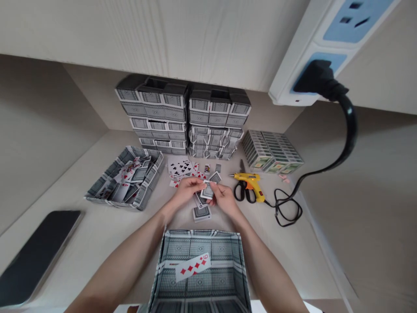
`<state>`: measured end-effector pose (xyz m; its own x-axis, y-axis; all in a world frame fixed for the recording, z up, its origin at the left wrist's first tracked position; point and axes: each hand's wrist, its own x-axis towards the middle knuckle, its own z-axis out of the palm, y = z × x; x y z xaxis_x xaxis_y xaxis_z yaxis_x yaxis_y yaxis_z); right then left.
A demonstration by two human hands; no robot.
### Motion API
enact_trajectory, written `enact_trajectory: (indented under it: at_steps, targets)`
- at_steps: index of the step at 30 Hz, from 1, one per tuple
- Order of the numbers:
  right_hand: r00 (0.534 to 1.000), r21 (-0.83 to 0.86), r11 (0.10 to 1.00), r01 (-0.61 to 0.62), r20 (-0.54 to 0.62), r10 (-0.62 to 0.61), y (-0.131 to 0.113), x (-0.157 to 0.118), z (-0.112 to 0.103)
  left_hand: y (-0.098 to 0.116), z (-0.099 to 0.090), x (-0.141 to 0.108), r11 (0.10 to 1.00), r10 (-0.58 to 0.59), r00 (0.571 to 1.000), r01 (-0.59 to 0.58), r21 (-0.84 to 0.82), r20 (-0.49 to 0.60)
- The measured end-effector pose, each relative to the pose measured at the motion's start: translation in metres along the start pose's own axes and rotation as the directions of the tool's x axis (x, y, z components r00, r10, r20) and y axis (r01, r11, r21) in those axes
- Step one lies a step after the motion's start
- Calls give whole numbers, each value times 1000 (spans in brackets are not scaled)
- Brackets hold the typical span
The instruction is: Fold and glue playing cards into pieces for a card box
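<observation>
Our grip, left hand [187,188] and right hand [225,199], pinches a card [207,191] above the bench [97,234], beyond the near box [230,248]; likely light, slick and springy but easily creased, it is best held by opposite edges.

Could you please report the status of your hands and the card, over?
Left hand and right hand gripping one playing card. Loose cards crowding close. Yellow glue gun to the right.

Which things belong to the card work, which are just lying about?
Likely in the job:
- card between left hand and right hand
- card stack
- glue gun
- scissors

Probably just lying about:
- black slab-like device
- pink scraps
</observation>
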<state>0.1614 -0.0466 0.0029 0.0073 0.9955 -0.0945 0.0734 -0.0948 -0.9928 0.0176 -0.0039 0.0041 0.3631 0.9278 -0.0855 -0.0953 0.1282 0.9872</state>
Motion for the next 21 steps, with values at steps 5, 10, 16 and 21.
enact_trajectory:
  at_steps: [5,10,16,21]
  targets:
    - [998,31,999,13,57,-15,-3,-1,-3,1,1,0,999,15,1000,-14,32,-22]
    - [987,22,999,40,153,-43,-5,-2,-6,2,1,1,996,43,999,-42,79,-19]
    - [987,-135,981,137,98,-124,0,2,-8,0,1,2,990,87,995,-82,117,-42]
    - [989,-216,966,141,-14,-148,3,2,-4,-4,3,1,985,125,988,-112,133,-95]
